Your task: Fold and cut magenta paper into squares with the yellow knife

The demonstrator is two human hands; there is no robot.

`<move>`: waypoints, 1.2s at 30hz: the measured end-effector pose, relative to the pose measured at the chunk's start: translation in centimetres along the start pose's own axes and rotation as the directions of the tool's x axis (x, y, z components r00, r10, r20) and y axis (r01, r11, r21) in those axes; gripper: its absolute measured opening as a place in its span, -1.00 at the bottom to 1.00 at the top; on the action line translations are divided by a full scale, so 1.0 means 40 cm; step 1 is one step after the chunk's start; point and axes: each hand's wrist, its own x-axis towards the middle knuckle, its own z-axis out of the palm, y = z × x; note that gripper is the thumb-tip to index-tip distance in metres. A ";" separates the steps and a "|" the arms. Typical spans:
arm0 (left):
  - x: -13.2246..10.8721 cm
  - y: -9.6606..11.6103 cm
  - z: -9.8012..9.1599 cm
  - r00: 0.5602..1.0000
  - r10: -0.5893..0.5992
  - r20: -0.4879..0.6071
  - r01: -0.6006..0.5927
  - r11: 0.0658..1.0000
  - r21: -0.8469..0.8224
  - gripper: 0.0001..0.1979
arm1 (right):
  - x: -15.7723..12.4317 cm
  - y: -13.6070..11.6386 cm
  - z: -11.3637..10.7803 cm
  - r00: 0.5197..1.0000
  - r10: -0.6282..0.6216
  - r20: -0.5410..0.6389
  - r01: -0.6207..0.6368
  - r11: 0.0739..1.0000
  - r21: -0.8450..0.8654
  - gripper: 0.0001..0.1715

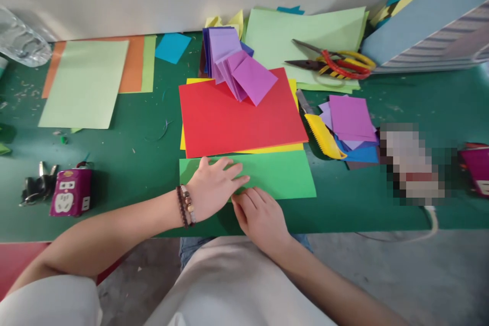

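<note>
A bright green sheet of paper (282, 175) lies lengthwise near the table's front edge. My left hand (214, 183), with bracelets at the wrist, rests palm down on its left part, fingers spread. My right hand (263, 215) is closed at the sheet's lower edge, its fingers curled on the paper and the fingertips partly hidden. The hands nearly touch. Just behind the green sheet lies a red sheet (240, 122) on top of a yellow sheet (184, 135). Fanned purple paper squares (255, 80) overlap the red sheet's back edge.
Pliers (309, 64) and red-handled scissors (344, 67) lie on pale green sheets (275, 35). A yellow cutter (324, 135) sits beside more paper squares (351, 117). At left are a pale sheet (86, 84), a purple socket box (72, 192) and a plastic bottle (23, 41).
</note>
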 end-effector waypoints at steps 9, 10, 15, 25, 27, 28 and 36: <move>0.012 -0.061 -0.021 0.994 0.098 0.055 -0.095 0.993 -0.065 -0.56 | 0.017 -0.032 0.013 0.997 -0.050 -0.064 0.046 0.997 -0.056 -0.71; 0.013 -0.064 -0.018 0.993 0.102 0.053 -0.098 0.992 -0.077 -0.57 | 0.019 -0.036 0.015 0.996 -0.057 -0.068 0.053 0.997 -0.058 -0.71; 0.016 -0.074 -0.003 0.991 0.129 0.032 -0.125 0.986 -0.109 -0.58 | 0.029 -0.060 0.028 0.993 -0.090 -0.078 0.085 0.995 -0.059 -0.75; 0.021 -0.089 0.011 0.988 0.151 0.019 -0.146 0.974 -0.175 -0.56 | 0.047 -0.108 0.054 0.989 -0.125 -0.079 0.119 0.990 -0.075 -0.84; 0.023 -0.092 0.012 0.987 0.156 0.030 -0.147 0.970 -0.193 -0.56 | 0.049 -0.115 0.057 0.989 -0.129 -0.079 0.123 0.989 -0.080 -0.83; 0.024 -0.093 0.012 0.987 0.158 0.036 -0.147 0.968 -0.201 -0.57 | 0.050 -0.118 0.059 0.988 -0.132 -0.078 0.126 0.989 -0.082 -0.84; 0.027 -0.093 0.004 0.987 0.154 0.055 -0.139 0.965 -0.221 -0.57 | 0.057 -0.145 0.071 0.983 -0.171 -0.070 0.165 0.983 -0.082 -0.89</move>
